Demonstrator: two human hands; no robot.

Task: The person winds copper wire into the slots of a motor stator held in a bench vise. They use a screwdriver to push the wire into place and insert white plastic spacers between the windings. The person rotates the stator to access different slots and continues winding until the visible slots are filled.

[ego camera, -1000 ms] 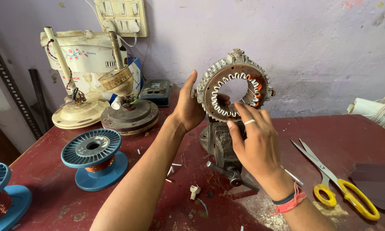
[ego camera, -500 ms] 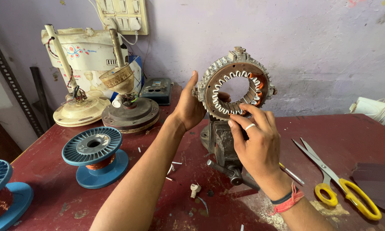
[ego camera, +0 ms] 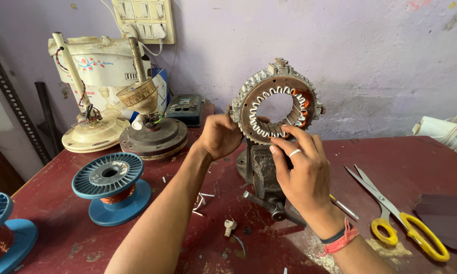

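Note:
A round metal stator ring [ego camera: 276, 83] with white slot liners and some copper winding stands upright, clamped in a small dark bench vise [ego camera: 263, 175]. My left hand [ego camera: 219, 134] grips the ring's lower left edge. My right hand [ego camera: 302, 167], with a ring on one finger and a red thread band at the wrist, has its fingertips at the ring's lower inner slots, pinching something too small to make out.
Yellow-handled scissors [ego camera: 403, 220] lie to the right on the dark red table [ego camera: 188, 238]. A blue spool of copper wire [ego camera: 112, 185] sits left, another spool [ego camera: 3, 228] at the far left edge. Two old fan motors [ego camera: 150, 129] stand at the back, under a wall switchboard [ego camera: 147, 20].
Both hands stay on the stator; my right fingertips have shifted slightly along its lower inner edge. The view has moved a little.

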